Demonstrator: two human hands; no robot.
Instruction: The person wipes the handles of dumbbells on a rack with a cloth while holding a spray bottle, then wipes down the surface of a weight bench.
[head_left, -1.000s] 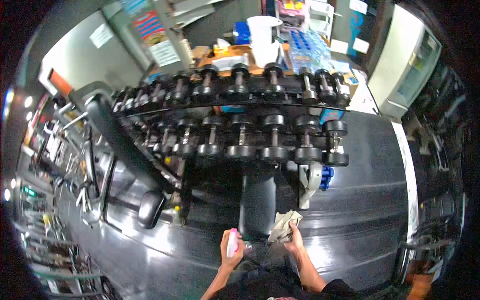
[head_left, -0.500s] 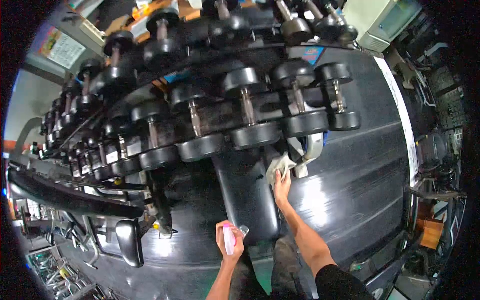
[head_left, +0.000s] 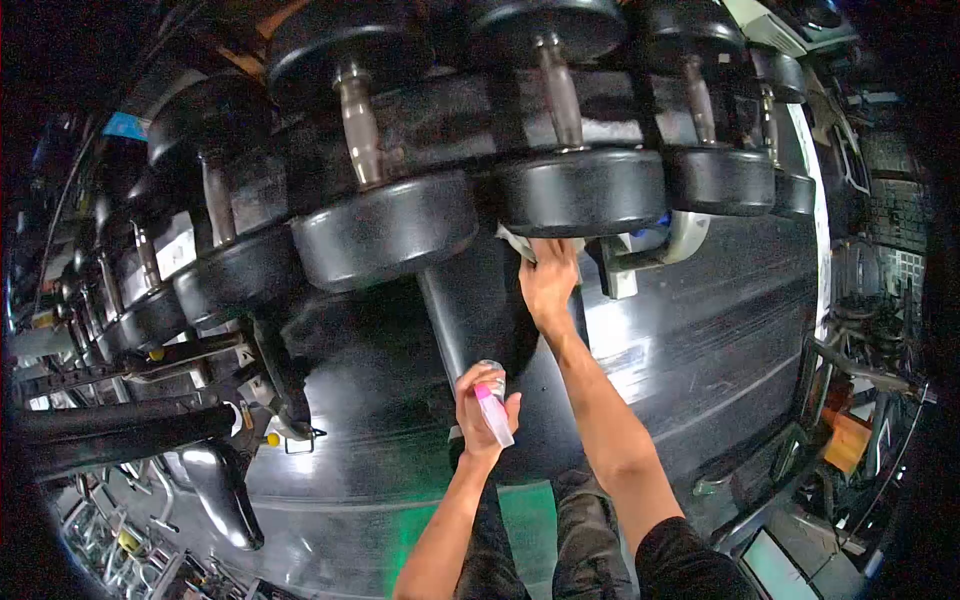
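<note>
My left hand [head_left: 482,412] is closed around a clear spray bottle [head_left: 494,414] with a pink and white top, above the near part of a black padded bench [head_left: 540,410]. Farther forward, my right hand [head_left: 549,282] holds a pale cloth [head_left: 516,240] at the bench's far part. Its fingertips reach just under the lower head of a large black dumbbell [head_left: 582,190], which partly hides the cloth. Another dumbbell [head_left: 385,232] lies to the left of it on the rack.
Several more black dumbbells [head_left: 722,180] line the rack across the top. A machine with a black pad [head_left: 218,495] stands at the lower left. On the right are a white floor strip [head_left: 820,265], an orange-brown box [head_left: 847,444] and gym equipment.
The view has moved closer to the rack, so the dumbbells look larger. My right hand and the cloth have gone farther in, below the dumbbell head. My left hand has tilted the bottle.
</note>
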